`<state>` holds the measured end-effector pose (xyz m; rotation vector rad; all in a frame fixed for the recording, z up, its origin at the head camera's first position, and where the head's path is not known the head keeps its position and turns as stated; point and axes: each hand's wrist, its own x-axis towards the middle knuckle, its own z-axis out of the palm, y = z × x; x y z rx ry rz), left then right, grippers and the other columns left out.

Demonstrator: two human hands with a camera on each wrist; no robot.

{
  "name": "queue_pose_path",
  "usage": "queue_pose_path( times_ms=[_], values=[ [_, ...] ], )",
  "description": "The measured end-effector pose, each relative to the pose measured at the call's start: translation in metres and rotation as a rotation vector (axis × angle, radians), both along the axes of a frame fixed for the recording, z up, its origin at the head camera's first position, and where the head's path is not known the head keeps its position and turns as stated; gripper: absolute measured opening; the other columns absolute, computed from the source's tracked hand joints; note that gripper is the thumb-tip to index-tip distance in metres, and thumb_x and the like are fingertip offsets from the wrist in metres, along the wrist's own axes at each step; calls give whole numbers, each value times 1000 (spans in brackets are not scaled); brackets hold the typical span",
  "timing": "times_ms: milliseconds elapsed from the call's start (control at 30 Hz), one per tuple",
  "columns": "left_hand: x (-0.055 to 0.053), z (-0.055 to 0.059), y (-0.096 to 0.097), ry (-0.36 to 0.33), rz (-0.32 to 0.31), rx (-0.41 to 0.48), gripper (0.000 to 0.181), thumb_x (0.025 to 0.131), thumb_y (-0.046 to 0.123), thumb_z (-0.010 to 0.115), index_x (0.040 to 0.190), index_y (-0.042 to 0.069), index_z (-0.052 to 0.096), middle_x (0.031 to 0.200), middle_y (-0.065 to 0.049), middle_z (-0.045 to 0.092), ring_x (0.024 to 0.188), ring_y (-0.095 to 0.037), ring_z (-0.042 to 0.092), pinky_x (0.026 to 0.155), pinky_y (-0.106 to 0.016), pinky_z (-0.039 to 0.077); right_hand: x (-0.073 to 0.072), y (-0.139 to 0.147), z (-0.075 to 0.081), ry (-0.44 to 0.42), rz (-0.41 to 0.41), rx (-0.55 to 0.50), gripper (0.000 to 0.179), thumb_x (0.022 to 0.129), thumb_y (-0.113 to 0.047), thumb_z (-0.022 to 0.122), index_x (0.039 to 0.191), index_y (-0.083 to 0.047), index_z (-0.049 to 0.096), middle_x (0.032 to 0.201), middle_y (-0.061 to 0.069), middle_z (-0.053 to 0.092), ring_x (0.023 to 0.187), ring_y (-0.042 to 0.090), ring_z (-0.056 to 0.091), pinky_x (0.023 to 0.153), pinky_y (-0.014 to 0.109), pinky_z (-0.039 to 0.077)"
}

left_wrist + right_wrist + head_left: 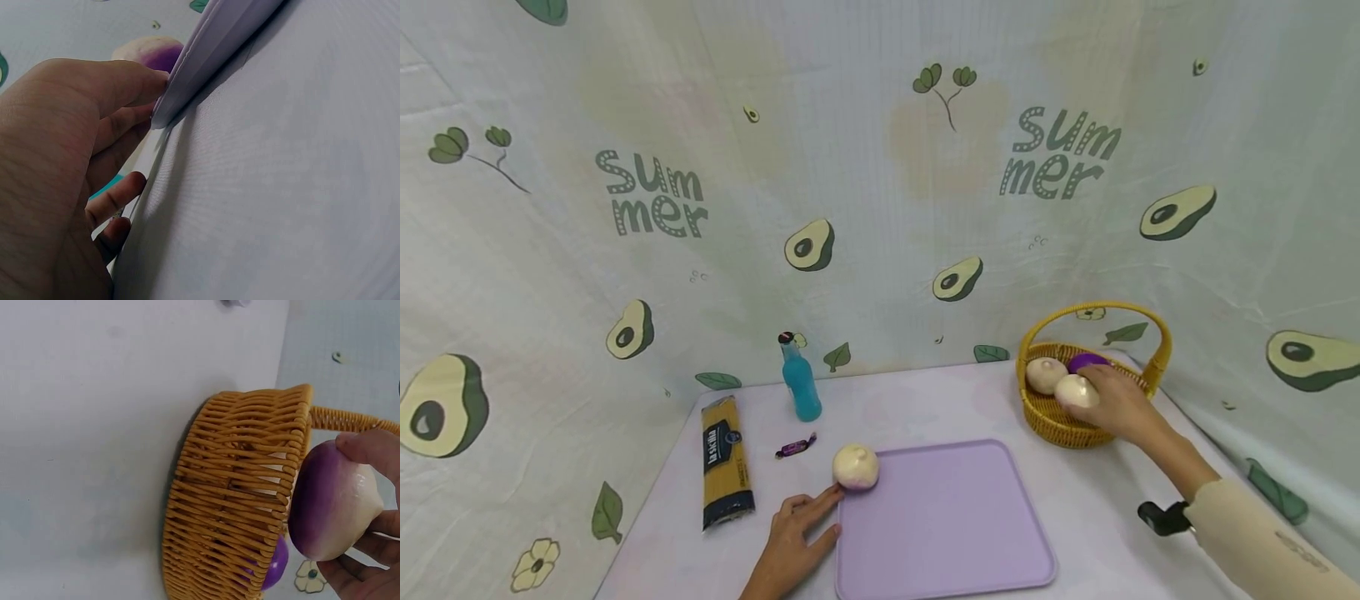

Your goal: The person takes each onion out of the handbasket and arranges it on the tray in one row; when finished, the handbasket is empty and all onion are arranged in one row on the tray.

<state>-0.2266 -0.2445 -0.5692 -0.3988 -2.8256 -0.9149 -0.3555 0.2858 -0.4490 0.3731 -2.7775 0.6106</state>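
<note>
My right hand (1116, 404) grips a white-and-purple turnip (334, 500) at the rim of the wicker basket (1060, 432). In the right wrist view, thumb and fingers wrap its pale end. Inside the basket lie another turnip (1045, 375) and a purple object (1087, 362), partly hidden. My left hand (797, 533) rests at the left edge of the lilac tray (940, 525), fingertips touching its rim, fingers loosely extended. A third turnip (855, 467) sits on the tray's upper left corner, just beyond those fingertips.
To the left lies a pasta packet (726, 462). A blue bottle (802, 383) stands at the back, with a purple-wrapped candy (796, 447) in front of it. The basket's tall handle (1162, 346) arches over its opening. A printed cloth (865, 167) hangs behind the table.
</note>
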Motion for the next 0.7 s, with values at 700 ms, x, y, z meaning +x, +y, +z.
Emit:
queue_pose_path(
  times_ms=[700],
  values=[
    [0,-3,-1,-4,6,-3,46,96,46,63,140,33,59,147,18,49,117,-19,43,94,-52,34,27,-40,7,16,89,-44,71,85,-41,79,133,6,55,134,30,52,115,46,52,88,61,46]
  ],
)
